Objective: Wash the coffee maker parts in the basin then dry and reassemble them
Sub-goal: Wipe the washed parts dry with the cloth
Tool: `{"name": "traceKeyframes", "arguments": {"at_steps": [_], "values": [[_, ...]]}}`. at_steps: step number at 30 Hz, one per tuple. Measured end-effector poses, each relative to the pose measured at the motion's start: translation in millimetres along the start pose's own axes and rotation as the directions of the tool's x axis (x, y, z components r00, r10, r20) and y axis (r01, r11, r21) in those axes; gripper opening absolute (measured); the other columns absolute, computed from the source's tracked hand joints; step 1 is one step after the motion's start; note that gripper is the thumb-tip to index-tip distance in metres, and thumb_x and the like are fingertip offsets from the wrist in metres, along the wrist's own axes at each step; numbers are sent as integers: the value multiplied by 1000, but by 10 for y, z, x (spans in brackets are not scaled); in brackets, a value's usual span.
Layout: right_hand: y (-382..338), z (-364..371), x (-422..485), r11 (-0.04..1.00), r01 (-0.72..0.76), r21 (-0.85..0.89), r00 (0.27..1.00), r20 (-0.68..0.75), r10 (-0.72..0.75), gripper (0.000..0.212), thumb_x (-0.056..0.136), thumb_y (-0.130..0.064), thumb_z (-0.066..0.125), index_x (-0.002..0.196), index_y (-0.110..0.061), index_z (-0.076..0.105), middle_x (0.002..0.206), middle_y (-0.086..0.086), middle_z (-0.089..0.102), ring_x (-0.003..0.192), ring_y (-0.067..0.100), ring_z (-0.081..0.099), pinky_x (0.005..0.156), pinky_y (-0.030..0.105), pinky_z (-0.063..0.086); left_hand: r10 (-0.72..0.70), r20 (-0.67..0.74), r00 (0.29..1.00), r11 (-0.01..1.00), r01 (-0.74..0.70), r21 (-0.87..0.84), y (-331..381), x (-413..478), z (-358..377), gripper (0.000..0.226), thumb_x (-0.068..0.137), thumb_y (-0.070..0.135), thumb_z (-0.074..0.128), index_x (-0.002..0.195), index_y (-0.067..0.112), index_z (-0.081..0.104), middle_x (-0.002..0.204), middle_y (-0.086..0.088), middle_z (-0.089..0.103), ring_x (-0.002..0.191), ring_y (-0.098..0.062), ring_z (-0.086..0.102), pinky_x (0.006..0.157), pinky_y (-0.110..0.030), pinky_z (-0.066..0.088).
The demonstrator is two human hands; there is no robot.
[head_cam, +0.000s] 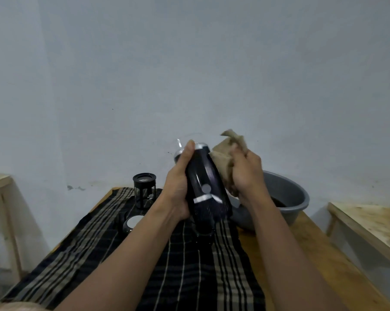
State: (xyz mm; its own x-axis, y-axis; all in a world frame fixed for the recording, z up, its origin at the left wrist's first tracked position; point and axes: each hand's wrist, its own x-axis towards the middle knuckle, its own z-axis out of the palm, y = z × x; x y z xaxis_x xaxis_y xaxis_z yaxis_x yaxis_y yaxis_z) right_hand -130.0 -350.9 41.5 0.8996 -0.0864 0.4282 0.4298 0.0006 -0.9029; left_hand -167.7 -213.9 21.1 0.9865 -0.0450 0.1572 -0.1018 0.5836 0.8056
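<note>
Left hand (pixel 178 187) wraps the black coffee maker body (pixel 206 187), held up over the table. Right hand (pixel 245 173) bunches a beige rag (pixel 223 153) against the body's far side.

Judged hard, glossy, probably wet and slick. Clear glass shows past the fingertips, so it is fragile there; grip the black shell.

Grey dot and pale strip on the shell, no legible writing.

- Right of the grip: grey basin (pixel 297 194).
- Below: striped dark cloth (pixel 189 277) on wooden table (pixel 313 265).
- Left: glass beaker in black frame (pixel 144 189), white print unreadable, and a round part (pixel 132 223) nearer.
</note>
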Motion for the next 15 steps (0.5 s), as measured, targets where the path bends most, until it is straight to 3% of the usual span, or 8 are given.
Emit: {"name": "traceKeyframes", "arguments": {"at_steps": [2,4,6,8,10,13,15], "values": [[71,-91,-46,993,-56,100,992,-110,67,38,106,-45,45,94,-14,64,67,-1,59,54,12,54,49,25,44,-16,-101,995,983,-3,-186,96,61,-23,64,69,65,77,95,8,69,81,-14,68,66,-29,68,69,-43,61],[139,-88,-168,990,-74,123,991,-101,87,42,104,-53,43,86,-19,61,62,-5,53,46,4,49,42,18,39,2,-219,976,959,-64,-278,141,130,3,63,67,65,82,93,10,68,78,-12,68,68,-30,68,81,-51,61],[176,81,-344,993,-82,84,995,-58,87,43,104,-52,41,84,-19,60,59,-9,51,43,2,45,40,17,36,46,-353,934,958,-142,-249,83,145,82,81,50,67,90,103,8,72,92,-13,74,82,-33,72,93,-57,58],[206,297,-531,995,34,89,991,-131,-22,35,107,-42,41,95,-17,63,67,-8,53,53,4,45,49,19,39,122,-476,871,944,-249,-215,-20,180,103,102,40,68,94,117,6,71,112,-16,76,101,-37,74,95,-61,56],[210,453,-659,977,156,143,954,-277,-112,25,109,-31,39,104,-25,64,76,-9,56,61,1,49,57,18,43,245,-530,812,912,-378,-157,-90,169,127,83,57,62,90,115,6,71,115,-16,75,106,-36,73,95,-59,57],[222,510,-734,956,163,244,930,-361,-67,25,109,-28,38,114,-24,63,92,-7,66,77,-2,63,68,11,49,348,-548,761,882,-464,-85,-103,130,184,43,81,44,82,104,9,71,99,-6,77,91,-24,75,91,-51,60],[236,475,-745,953,95,289,938,-346,12,33,107,-35,39,121,-16,64,102,0,71,90,5,67,73,15,53,336,-562,755,887,-455,-81,-56,156,161,48,80,47,81,109,10,70,103,-6,77,92,-23,75,87,-48,62]]}}
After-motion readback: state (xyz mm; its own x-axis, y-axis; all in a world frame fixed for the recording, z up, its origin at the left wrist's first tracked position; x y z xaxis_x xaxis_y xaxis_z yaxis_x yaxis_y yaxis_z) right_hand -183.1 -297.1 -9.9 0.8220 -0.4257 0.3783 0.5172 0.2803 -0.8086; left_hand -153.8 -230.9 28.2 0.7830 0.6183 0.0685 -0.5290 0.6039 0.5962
